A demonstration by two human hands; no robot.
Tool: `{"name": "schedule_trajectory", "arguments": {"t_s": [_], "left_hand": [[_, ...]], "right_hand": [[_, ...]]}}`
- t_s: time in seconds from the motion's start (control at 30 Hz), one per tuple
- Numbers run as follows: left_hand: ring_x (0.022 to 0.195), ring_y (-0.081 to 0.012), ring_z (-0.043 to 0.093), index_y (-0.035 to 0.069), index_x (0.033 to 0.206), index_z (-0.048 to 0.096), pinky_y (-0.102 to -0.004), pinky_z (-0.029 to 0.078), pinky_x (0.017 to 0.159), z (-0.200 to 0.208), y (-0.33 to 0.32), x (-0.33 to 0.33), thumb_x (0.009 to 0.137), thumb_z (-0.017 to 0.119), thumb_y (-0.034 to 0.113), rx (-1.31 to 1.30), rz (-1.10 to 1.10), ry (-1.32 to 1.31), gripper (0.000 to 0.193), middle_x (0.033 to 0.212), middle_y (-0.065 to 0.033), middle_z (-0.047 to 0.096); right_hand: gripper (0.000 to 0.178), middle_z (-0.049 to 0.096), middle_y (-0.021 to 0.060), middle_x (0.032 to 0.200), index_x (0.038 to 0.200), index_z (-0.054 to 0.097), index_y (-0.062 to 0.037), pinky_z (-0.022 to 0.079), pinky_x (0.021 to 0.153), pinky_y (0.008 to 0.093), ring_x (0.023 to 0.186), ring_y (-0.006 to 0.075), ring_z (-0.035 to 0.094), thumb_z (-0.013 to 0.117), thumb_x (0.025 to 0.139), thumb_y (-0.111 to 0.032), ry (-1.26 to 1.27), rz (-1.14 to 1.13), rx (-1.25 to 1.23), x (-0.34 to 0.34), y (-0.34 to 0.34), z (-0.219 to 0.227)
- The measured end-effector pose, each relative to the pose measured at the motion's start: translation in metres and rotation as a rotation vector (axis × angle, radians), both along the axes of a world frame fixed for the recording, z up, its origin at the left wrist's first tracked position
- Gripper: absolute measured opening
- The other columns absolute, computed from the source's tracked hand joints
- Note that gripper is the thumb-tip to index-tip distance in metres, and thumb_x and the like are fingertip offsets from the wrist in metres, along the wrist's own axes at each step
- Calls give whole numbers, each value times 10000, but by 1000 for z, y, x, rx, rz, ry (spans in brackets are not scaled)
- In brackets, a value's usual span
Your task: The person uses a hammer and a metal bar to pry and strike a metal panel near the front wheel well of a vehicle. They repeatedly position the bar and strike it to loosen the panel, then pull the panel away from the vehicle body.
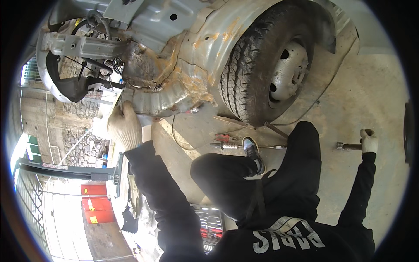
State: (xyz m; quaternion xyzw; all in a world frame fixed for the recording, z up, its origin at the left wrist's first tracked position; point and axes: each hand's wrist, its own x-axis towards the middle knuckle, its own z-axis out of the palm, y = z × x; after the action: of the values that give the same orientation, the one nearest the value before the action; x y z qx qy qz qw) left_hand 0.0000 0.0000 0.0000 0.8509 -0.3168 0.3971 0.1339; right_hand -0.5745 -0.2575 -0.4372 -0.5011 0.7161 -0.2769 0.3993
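Observation:
My left hand (pixel 125 126), in a pale knit glove, is raised to the end of a dented, rusty metal body panel (pixel 161 99) of a vehicle. Its fingers are curled closed at the panel's edge, and what they grip is hidden. Out to the right, my right hand (pixel 369 142), gloved the same way, is closed round a hammer (pixel 348 146) whose head points left. The hammer is held well away from the panel. Between my hands stands the vehicle's wheel (pixel 266 65), with a treaded black tyre and a silver rim.
A spring strut (pixel 224 146) and red-handled pliers (pixel 225 138) lie on the floor by my shoe (pixel 252 150). A bar (pixel 276 129) leans near my knee. Below my left arm is a tool tray (pixel 211 222). Red cabinets (pixel 96 203) and a lift arm (pixel 70 170) stand left.

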Motion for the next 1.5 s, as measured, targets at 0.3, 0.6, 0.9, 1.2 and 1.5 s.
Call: {"name": "schedule_trajectory", "arguments": {"t_s": [0.3,0.6,0.9,1.2,1.5], "left_hand": [[495,-356,548,-5,659,640,-447,424,517,-22,-9,7,854,571,343,-182,-28,-186,405,575,-203,572],[412,-207,439,-18,557,572,-411,348,456,-33,-22,36,860,562,349,-420,23,-336,476,464,-135,509],[430,-287,491,15,545,566,-425,365,457,-32,-16,37,845,591,230,-350,-127,-340,370,532,-162,555],[545,-336,520,3,558,555,-452,396,521,-33,-13,40,831,585,192,-335,-125,-366,334,588,-165,539],[553,-350,541,-8,661,601,-443,407,548,-33,-8,40,855,569,308,-327,-192,-368,372,616,-188,570]], "right_hand": [[241,594,18,753,932,657,-4,411,569,272,635,103,515,653,890,-242,-66,-128,26,-50,91,-9],[289,629,40,875,1010,664,-8,451,761,269,808,118,562,672,910,-279,-146,-283,-95,-19,157,-25],[338,638,50,882,1035,659,10,480,685,288,746,133,580,667,890,-295,-139,-288,-73,-25,88,-20],[369,658,73,832,1004,668,25,502,626,302,679,156,605,698,855,-311,-83,-195,-80,0,23,-4],[412,685,97,891,1067,663,30,514,627,321,694,179,628,697,859,-325,-23,-198,-59,5,27,6]]}}
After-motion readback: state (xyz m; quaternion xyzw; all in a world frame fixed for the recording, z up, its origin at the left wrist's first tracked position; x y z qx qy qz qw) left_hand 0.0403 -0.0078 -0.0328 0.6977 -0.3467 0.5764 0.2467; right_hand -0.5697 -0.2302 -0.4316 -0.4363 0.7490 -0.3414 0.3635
